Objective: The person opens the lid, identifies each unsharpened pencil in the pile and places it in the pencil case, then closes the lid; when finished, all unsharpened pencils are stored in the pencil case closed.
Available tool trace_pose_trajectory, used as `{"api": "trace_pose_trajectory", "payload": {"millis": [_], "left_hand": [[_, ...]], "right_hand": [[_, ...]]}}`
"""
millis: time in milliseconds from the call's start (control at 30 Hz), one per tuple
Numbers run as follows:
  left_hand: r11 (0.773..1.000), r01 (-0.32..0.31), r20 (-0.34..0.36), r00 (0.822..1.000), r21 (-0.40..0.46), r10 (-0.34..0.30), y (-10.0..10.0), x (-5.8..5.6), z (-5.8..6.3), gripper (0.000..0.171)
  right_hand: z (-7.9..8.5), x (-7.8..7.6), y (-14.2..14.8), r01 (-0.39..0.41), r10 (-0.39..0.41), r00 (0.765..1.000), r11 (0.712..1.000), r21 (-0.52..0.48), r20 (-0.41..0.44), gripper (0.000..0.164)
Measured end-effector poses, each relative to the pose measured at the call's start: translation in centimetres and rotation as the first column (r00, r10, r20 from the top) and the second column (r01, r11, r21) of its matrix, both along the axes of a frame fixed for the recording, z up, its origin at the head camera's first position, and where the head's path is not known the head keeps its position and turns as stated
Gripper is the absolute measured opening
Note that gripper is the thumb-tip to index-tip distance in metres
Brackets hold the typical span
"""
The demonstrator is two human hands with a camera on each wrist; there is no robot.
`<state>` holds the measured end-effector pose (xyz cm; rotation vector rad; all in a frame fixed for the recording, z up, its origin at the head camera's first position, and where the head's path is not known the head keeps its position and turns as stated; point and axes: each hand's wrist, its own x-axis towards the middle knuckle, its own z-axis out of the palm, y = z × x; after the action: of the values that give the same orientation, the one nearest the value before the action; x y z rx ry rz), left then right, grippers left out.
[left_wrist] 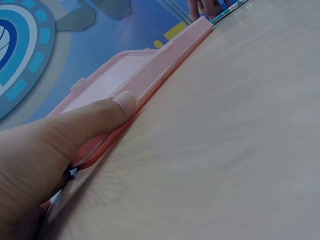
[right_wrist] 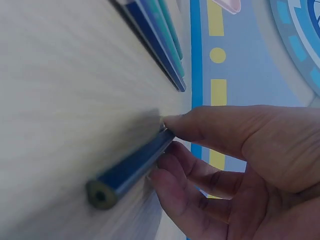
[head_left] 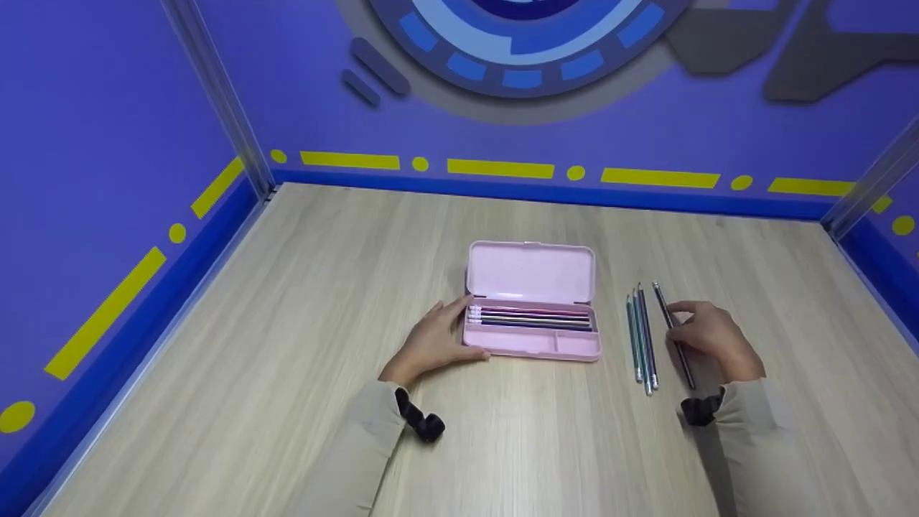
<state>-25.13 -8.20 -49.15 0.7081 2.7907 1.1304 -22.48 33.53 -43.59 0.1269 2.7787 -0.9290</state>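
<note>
A pink pencil case (head_left: 512, 344) lies open on the table, lid tipped back. Inside its rear compartment several pencils (head_left: 535, 319) lie side by side; the two front compartments hold nothing. My left hand (head_left: 436, 337) holds the case by its left end, thumb (left_wrist: 112, 111) on the front wall and fingers round the side, partly hidden. To the right of the case, my right hand (head_left: 711, 335) pinches a dark pencil (right_wrist: 132, 167) between thumb and fingers, low over the tabletop. The pencil's unsharpened end faces the right wrist camera.
Between the case and my right hand several blue, green and dark pencils (head_left: 641, 337) lie in a loose bunch on the wooden table (head_left: 287, 301). Blue-purple panels (head_left: 115, 86) with yellow marks wall in the table at the back and sides.
</note>
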Motion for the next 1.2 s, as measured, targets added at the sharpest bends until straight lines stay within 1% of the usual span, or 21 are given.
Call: {"api": "trace_pose_trajectory", "payload": {"millis": [167,300,600,733,833,1000,1200], "left_hand": [[1.0,0.001,-0.002,1.0,0.001,-0.001,0.0,0.0,0.0,0.099],[1.0,-0.006,0.011,1.0,-0.005,0.006,-0.1,0.1,0.0,0.099],[0.999,-0.038,0.056,0.998,-0.01,0.038,0.0,0.2,0.1,0.1],[1.0,-0.025,0.042,0.999,-0.002,0.025,0.0,0.0,0.0,0.098],[1.0,-0.011,0.029,1.0,0.002,0.011,0.0,0.0,0.0,0.097],[1.0,-0.019,0.031,0.999,-0.007,0.019,0.0,0.0,-0.1,0.099],[1.0,-0.017,0.028,0.999,-0.004,0.017,0.0,0.0,0.0,0.098]], "right_hand": [[0.0,0.1,0.1,-0.028,0.029,0.999,0.999,-0.025,0.017,0.057],[-0.2,0.1,0.2,-0.019,0.02,0.999,0.998,-0.057,0.026,0.055],[-0.2,0.1,0.5,-0.006,0.007,1.0,0.998,-0.064,0.01,0.049],[0.2,0.1,0.3,-0.009,0.008,1.0,0.999,-0.039,-0.011,0.046],[0.4,0.1,0.2,-0.002,0.001,1.0,0.999,-0.049,-0.027,0.044],[0.8,-0.1,-0.2,0.006,-0.011,0.999,0.996,-0.094,-0.053,0.044],[1.5,-0.3,-0.7,0.001,-0.012,0.993,0.996,-0.088,-0.115,0.039]]}}
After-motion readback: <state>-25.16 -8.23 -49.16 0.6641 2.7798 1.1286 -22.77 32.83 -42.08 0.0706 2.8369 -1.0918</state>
